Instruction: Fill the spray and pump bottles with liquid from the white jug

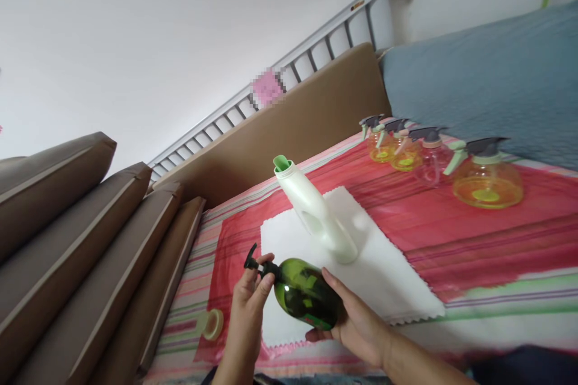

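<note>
A dark green pump bottle point(303, 290) is held between my two hands, tilted so its black pump top point(253, 258) points left. My left hand point(251, 296) has its thumb and fingers closed around the pump's collar. Around the lower body of the bottle wraps my right hand point(350, 319), its fingers partly hidden underneath. Just beyond stands an uncapped white jug-like bottle point(311, 207) with a hollow handle and a green spout insert. It rests on a white cloth point(383, 277) with zigzag edges.
Several spray bottles point(487, 183) with orange or clear contents stand in a row at right. A pale green cap point(212, 323) lies at lower left. Brown padded panels point(112, 277) line the left, a brown headboard point(316, 96) the back. The blue cushion point(487, 78) is at right.
</note>
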A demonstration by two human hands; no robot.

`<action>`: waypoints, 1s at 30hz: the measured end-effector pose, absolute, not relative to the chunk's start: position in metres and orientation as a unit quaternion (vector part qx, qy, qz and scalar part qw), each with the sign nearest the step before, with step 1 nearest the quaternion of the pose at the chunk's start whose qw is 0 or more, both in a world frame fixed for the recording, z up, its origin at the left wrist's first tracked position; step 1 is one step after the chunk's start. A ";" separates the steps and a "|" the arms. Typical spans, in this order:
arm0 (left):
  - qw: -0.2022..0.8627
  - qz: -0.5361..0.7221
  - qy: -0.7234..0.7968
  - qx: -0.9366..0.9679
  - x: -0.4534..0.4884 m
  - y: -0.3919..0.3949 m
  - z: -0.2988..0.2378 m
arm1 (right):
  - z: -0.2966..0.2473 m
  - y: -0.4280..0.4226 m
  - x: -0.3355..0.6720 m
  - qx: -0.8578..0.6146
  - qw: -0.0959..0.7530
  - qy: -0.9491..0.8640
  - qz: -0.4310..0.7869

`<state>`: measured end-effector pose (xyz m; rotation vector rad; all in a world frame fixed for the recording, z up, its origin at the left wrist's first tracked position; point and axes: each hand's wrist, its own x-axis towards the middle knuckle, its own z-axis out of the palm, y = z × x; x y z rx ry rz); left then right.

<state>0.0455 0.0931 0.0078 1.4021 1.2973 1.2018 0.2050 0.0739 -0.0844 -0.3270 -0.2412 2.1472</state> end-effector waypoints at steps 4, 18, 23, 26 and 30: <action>0.463 0.477 0.494 0.560 0.046 0.091 0.009 | -0.084 0.074 0.205 -0.131 0.456 -0.090 0.876; 0.463 0.481 0.485 0.565 0.046 0.093 0.014 | -0.082 0.075 0.207 -0.118 0.458 -0.102 0.875; 0.446 0.505 0.497 0.547 0.044 0.096 0.007 | -0.084 0.075 0.206 -0.119 0.455 -0.109 0.876; 0.456 0.478 0.504 0.557 0.043 0.094 0.010 | -0.084 0.075 0.207 -0.119 0.455 -0.105 0.876; 0.479 0.466 0.482 0.567 0.046 0.090 0.016 | -0.083 0.075 0.206 -0.122 0.459 -0.101 0.874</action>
